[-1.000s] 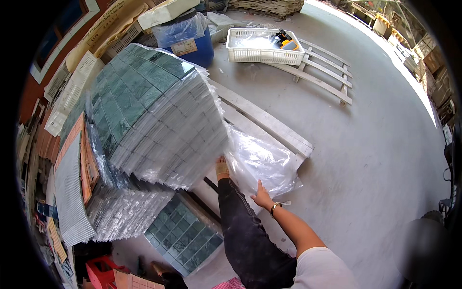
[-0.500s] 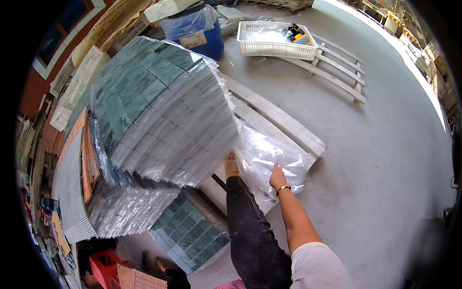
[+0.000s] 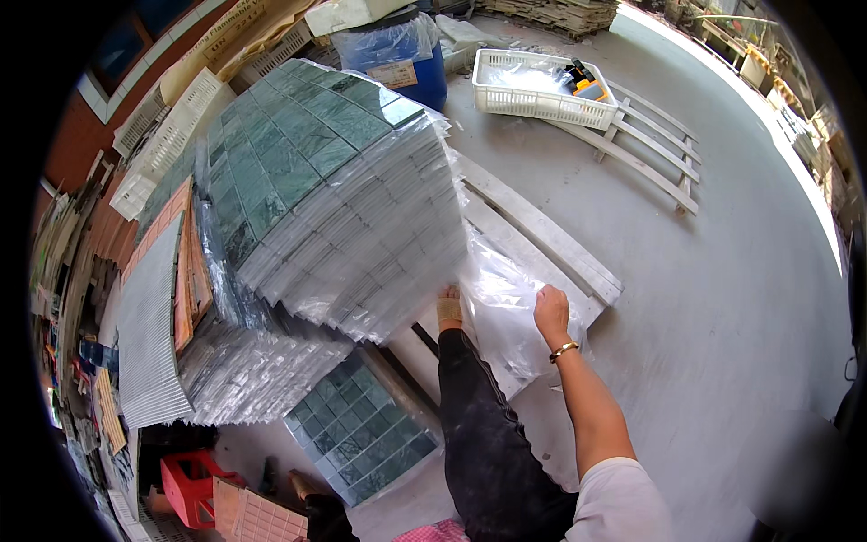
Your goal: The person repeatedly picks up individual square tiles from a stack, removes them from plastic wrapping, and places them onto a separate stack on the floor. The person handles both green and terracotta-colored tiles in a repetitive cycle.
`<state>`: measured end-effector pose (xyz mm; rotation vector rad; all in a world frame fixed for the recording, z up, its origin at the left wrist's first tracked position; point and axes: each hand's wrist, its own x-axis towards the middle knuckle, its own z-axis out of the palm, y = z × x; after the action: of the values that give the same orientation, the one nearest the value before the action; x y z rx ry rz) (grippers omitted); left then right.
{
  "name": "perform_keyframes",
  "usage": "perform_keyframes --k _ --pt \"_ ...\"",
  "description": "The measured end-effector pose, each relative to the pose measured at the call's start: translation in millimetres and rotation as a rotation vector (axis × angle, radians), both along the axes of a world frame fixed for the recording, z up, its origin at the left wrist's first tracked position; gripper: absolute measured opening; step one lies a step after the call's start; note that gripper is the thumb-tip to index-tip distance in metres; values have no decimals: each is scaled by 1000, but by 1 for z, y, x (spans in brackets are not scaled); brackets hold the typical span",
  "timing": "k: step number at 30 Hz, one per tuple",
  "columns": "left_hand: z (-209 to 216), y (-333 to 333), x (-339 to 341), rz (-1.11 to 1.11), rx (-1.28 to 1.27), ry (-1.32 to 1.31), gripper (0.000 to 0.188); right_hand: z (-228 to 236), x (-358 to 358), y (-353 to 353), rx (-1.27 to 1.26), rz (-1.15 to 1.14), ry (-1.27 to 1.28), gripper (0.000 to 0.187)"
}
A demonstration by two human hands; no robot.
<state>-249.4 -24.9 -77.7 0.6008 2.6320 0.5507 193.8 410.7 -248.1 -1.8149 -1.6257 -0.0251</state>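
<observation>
My right hand (image 3: 551, 313), with a gold bracelet at the wrist, is closed on the edge of a clear plastic sheet (image 3: 510, 330). The sheet is crumpled and lies over the corner of a pale wooden pallet (image 3: 569, 257). Just left of it rises a tall stack of green stone tiles (image 3: 298, 154), with layers of clear film showing along its side. My foot (image 3: 450, 312), in a tan strap, rests on the pallet between the stack and the sheet. My left hand is out of sight.
Below the stack lies a green tile panel (image 3: 361, 429), near a red plastic stool (image 3: 190, 488). A blue barrel (image 3: 415, 77) stands behind. At the back right, a white crate (image 3: 542, 107) holding a black-and-orange tool sits by a slatted wooden frame (image 3: 655, 176).
My right hand has gone from an extended index finger over the sheet to a closed grip. It has pulled the plastic up and slightly to the right. The whole view has shifted a little.
</observation>
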Motion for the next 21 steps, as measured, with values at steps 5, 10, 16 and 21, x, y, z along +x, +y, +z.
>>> perform_keyframes --k 5,10,16,21 --pt "-14 -17 -14 -29 77 -5 33 87 -5 30 23 175 307 17" --pt "-48 -56 -44 -133 73 110 33 127 -17 46 -216 350 686 12" --pt "-20 -35 -20 64 -106 54 26 187 -29 22 -547 534 954 8" --pt "-19 20 33 -284 455 254 17 244 -97 -43 -775 788 1260 5"
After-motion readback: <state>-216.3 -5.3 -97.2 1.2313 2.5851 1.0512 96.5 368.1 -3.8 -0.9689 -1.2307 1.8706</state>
